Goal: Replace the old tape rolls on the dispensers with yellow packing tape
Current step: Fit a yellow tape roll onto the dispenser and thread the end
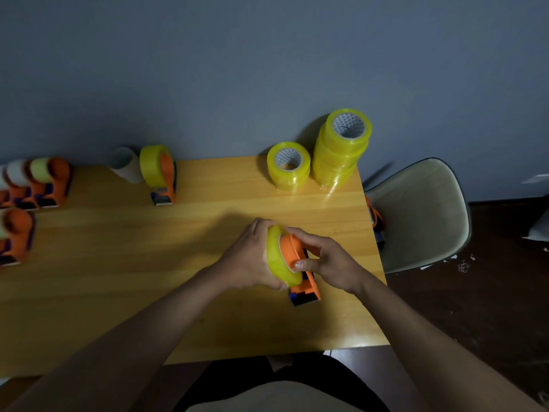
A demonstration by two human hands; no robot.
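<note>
Yellow tape roll [277, 257] sits on an orange dispenser [303, 281] near the counter's [148, 263] right edge, the left hand [252, 257] curled round the roll and the right hand [329, 263] gripping the dispenser's frame, thumb across its hub. Spare yellow rolls stand at the far right corner, a tall stack [341, 150] just beside a short stack [288, 166]. One loaded dispenser [160, 173] stands at the far edge beside a bare cardboard core [126, 165], and more dispensers [32, 185] crowd the left edge.
</note>
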